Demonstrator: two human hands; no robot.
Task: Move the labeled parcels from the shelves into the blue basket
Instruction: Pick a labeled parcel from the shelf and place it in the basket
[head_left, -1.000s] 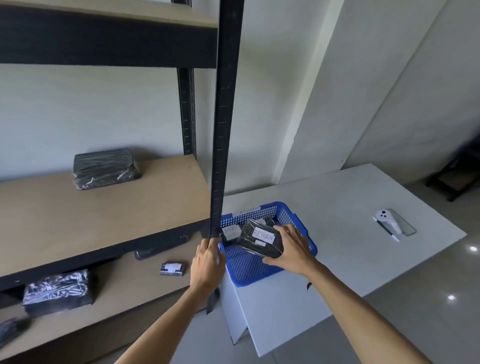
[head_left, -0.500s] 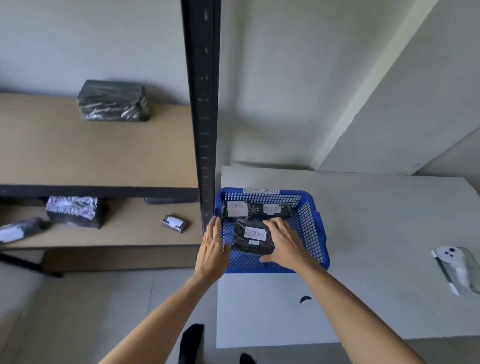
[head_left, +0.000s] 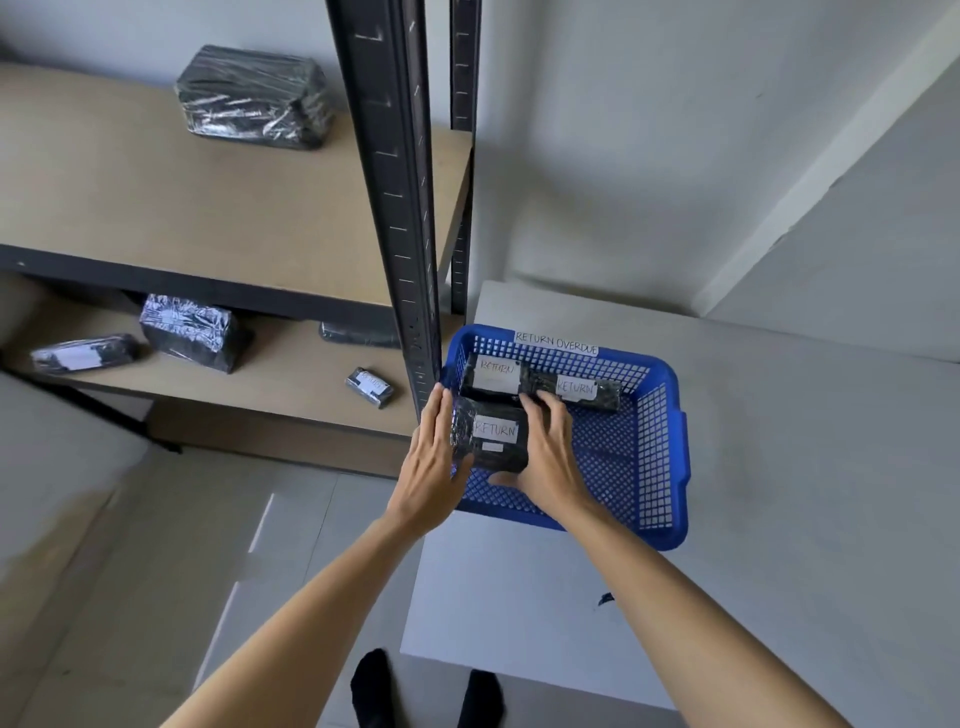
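Note:
A blue basket (head_left: 670, 457) tagged "RETURN OVERDUE" stands on the white table (head_left: 779, 519). Two black parcels labelled "RETURN" (head_left: 496, 374) (head_left: 582, 389) lie along its far wall. A third black parcel with a "RETURN" label (head_left: 493, 436) is at the basket's near left corner, held between both hands. My left hand (head_left: 431, 462) presses its left side, over the basket's left rim. My right hand (head_left: 550, 452) grips its right side, thumb under its near edge. On the lower shelf lie a small labelled parcel (head_left: 370, 386) and a flat labelled one (head_left: 83, 354).
A black metal shelf post (head_left: 395, 197) rises just left of the basket. Black wrapped parcels with no label in sight sit on the upper shelf (head_left: 254, 96) and lower shelf (head_left: 189, 330); a dark one (head_left: 358, 335) lies at the back. My feet (head_left: 426, 691) stand on the tiled floor.
The view has tilted down and closer. My left hand left the shelf post and now presses on the parcel's left side. The parcel has sunk lower into the basket's near left corner.

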